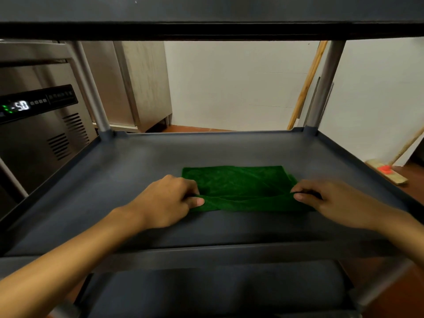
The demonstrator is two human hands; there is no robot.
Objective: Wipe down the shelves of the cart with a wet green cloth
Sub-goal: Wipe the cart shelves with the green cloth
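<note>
Currently, left hand (168,200) and right hand (325,199) each pinch the green cloth (238,182)'s near corners, apparently to fold it, mid-shelf (137,161) toward the front edge

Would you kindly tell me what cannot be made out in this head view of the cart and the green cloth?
All in the head view:
Top shelf: cut off by the upper edge; its upper face is unseen.
Bottom shelf: far part hidden behind the front rim of the middle shelf.
Green cloth: near corners covered by the left hand and right hand pinching them; wetness cannot be told.
Appliance display: blurred, small labels unreadable.
</note>
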